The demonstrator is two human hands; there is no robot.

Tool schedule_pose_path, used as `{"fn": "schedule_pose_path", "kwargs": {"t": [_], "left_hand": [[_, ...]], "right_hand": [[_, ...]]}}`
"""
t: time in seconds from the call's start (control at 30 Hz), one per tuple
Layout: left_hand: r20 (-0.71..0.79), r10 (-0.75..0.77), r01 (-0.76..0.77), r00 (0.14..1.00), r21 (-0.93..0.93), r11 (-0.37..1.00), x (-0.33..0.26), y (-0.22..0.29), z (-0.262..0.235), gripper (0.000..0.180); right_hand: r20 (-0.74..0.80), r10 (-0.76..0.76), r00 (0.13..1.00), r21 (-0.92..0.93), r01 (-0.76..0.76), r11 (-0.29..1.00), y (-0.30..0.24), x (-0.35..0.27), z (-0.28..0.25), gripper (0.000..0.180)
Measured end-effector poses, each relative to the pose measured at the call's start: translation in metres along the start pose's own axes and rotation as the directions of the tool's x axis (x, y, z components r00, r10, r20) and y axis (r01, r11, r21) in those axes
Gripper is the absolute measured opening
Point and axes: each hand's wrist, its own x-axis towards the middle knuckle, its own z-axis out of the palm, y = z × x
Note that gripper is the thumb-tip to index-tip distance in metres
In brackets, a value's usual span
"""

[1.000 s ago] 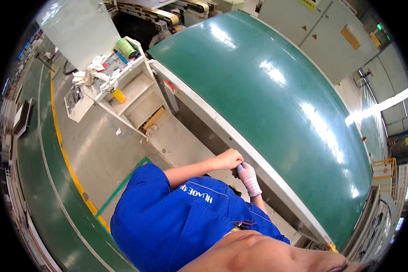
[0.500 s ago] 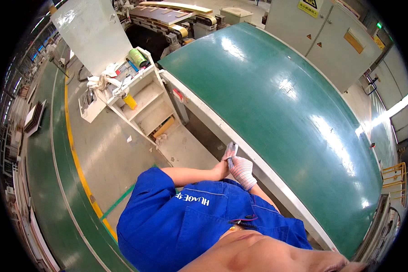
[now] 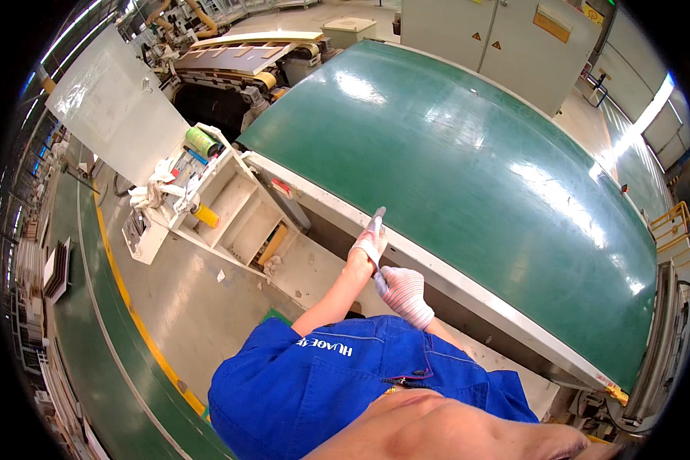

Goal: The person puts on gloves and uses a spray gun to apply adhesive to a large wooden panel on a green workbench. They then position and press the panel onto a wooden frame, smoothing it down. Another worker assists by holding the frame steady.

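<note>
Both gloved hands, left hand point(image 3: 371, 244) and right hand point(image 3: 403, 293), clench a slim grey tool point(image 3: 376, 230), apparently a blade, steadying it against the green conveyor belt point(image 3: 468, 161) edge.

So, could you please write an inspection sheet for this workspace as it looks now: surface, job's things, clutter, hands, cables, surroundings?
Surface: a wide green belt, glossy, with a pale metal edge rail; nothing lies on it.
Job's things: a slim grey tool, gripped in both hands, its tip up at the rail.
Clutter: a white shelf cart holding a green roll, white rags and a yellow piece.
Hands: left hand and right hand, both in white gloves, closed on the tool.
Cables: a dark one may lie on the floor behind the cart; hard to tell.
Surroundings: grey cabinets, a yellow floor line, grey concrete floor.
</note>
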Motion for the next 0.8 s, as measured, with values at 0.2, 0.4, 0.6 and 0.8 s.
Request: {"fn": "schedule_pose_path", "kwargs": {"t": [0.2, 0.4, 0.6, 0.8], "left_hand": [[0.635, -0.263, -0.687, 0.726, 0.680, -0.254, 0.008, -0.028, -0.029, 0.035], [0.284, -0.278, -0.205, 0.918, 0.937, 0.282, -0.047, -0.043, -0.032, 0.045], [-0.160, -0.193, 0.243, 0.968, 0.416, 0.876, 0.007, -0.047, -0.051, 0.030], [-0.334, -0.118, 0.196, 0.935, 0.212, 0.957, 0.048, -0.045, -0.081, 0.035]], "right_hand": [[-0.043, -0.001, 0.999, 0.061, 0.004, 0.998, -0.003, -0.015, 0.004, 0.026], [0.128, -0.402, 0.906, -0.165, 0.420, 0.893, -0.019, -0.008, -0.017, 0.025], [-0.069, 0.010, 0.998, -0.066, -0.015, 0.998, -0.007, -0.009, 0.014, 0.028], [-0.074, 0.256, 0.964, -0.227, -0.266, 0.937, 0.011, -0.013, 0.028, 0.035]]}}
